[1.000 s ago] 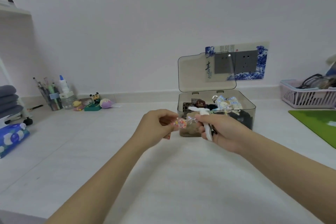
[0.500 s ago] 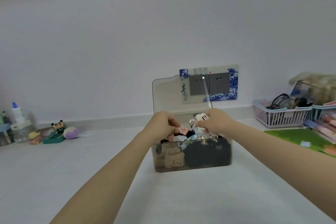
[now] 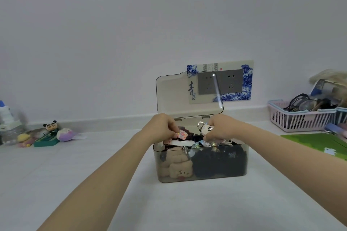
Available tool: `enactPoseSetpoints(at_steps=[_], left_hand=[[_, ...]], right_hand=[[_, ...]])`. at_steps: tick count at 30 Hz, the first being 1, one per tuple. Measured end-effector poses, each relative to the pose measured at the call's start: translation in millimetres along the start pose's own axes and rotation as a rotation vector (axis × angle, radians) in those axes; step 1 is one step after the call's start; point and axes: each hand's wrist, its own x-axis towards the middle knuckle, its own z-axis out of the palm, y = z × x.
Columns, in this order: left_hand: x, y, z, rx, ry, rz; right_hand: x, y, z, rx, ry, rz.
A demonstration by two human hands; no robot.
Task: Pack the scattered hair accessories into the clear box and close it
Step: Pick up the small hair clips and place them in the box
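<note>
A clear smoky box (image 3: pixel 201 179) stands in the middle of the white table with its lid (image 3: pixel 174 95) raised upright at the back. Inside lie beige plush bear accessories (image 3: pixel 176 167), black scrunchies (image 3: pixel 219 163) and other small pieces. My left hand (image 3: pixel 161 127) hovers over the box's left side and pinches a small orange patterned clip (image 3: pixel 182 135). Over the right side, my right hand (image 3: pixel 221 127) grips a white accessory with a metal clasp (image 3: pixel 204 127).
A pink and blue basket (image 3: pixel 300 118) with glasses stands at the right, with a green mat (image 3: pixel 317 144) before it. Small toys (image 3: pixel 50 133) and a bottle (image 3: pixel 7 118) sit at the left by the wall. A wall socket plate (image 3: pixel 231 82) is behind the box.
Both hands have moved from in front of the box to above its open top, carrying the clip and the white accessory. The view has tilted up.
</note>
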Motion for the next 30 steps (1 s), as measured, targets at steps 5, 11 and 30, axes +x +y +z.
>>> enactPoseSetpoints(at_steps=[5, 11, 30], left_hand=[[2.9, -0.2, -0.8, -0.030, -0.037, -0.007], [1.8, 4.2, 1.8, -0.032, 0.064, 0.042], [20.0, 22.4, 18.1, 0.094, 0.117, 0.012]], right_hand=[[-1.8, 0.0, -3.9, 0.012, -0.068, -0.006], [-2.9, -4.8, -9.3, 0.084, 0.011, -0.016], [30.7, -25.8, 8.1, 0.042, 0.100, -0.056]])
